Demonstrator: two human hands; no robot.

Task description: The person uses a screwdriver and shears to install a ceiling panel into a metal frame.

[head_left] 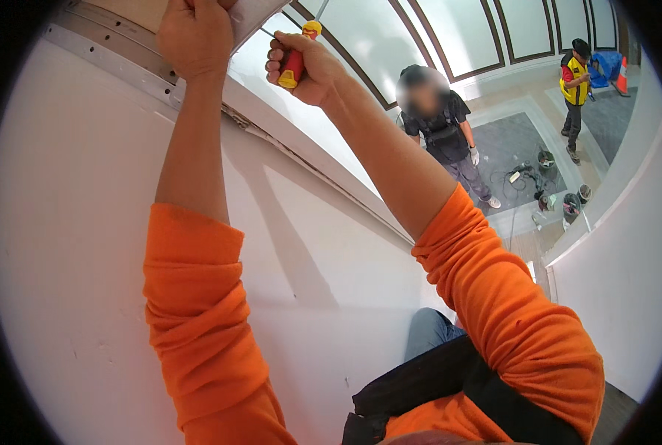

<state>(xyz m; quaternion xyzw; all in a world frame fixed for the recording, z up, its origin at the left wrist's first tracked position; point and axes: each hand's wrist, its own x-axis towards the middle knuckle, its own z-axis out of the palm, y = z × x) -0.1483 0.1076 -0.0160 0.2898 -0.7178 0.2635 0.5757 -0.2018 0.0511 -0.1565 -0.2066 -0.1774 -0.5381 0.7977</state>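
My right hand (312,70) is wrapped round a screwdriver (292,68) with a red and yellow handle. Its thin shaft points up toward the top edge of the view. To the left, my left hand (195,41) is raised against the edge of a pale panel (255,16), beside a metal strip with holes (112,59). The left fingers are curled closed and partly cut off by the top edge, so what they grip is hidden. Both orange sleeves are pushed up to the forearms.
A white wall surface (108,245) spans the left, with a ledge (309,159) running diagonally. Far below stand a person in dark clothes (446,133) and another in a yellow vest (574,89). Buckets (571,206), cables and an orange cone (622,78) are on the floor.
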